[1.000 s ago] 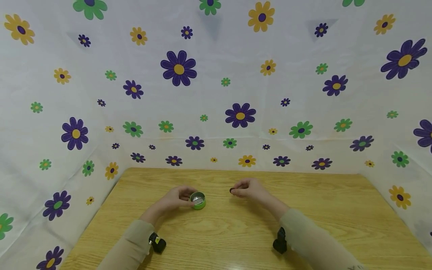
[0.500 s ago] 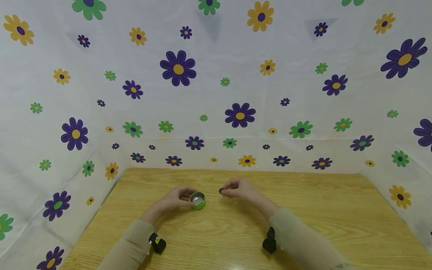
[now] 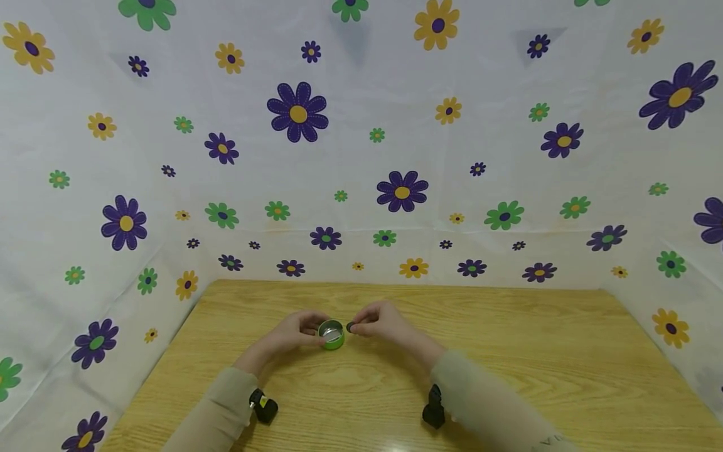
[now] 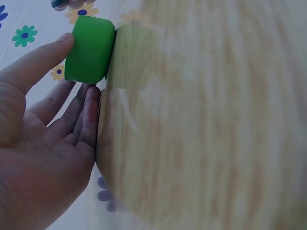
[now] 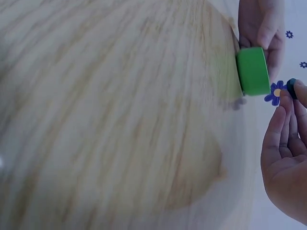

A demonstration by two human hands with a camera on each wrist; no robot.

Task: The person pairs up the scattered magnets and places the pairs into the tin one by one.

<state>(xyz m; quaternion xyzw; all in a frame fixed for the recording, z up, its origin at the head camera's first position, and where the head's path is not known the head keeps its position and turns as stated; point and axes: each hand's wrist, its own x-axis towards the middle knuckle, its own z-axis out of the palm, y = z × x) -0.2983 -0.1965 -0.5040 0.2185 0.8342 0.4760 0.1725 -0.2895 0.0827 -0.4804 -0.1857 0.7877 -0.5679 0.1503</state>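
A small round green tin (image 3: 334, 344) stands upright on the table, lidless, with a shiny metal inside. My left hand (image 3: 289, 334) holds it from the left; in the left wrist view the thumb lies against the side of the tin (image 4: 89, 50) and the other fingers are partly hidden behind it. Just right of the tin's rim, my right hand (image 3: 385, 325) pinches a small dark rounded piece (image 3: 350, 328) between thumb and fingertips. That dark teal piece (image 5: 291, 89) looks smooth in the right wrist view; its exact kind cannot be told. It is apart from the tin.
The glossy wood-grain table (image 3: 350, 402) spreads beneath both hands. A white cloth (image 3: 361, 163) printed with purple, green and yellow flowers hangs behind it and at both sides. Black wrist cameras sit at the left cuff (image 3: 231, 389) and right cuff (image 3: 449, 370).
My right hand has moved left with the dark piece, from well right of the tin to close beside its rim. The left hand and the tin have stayed in place.
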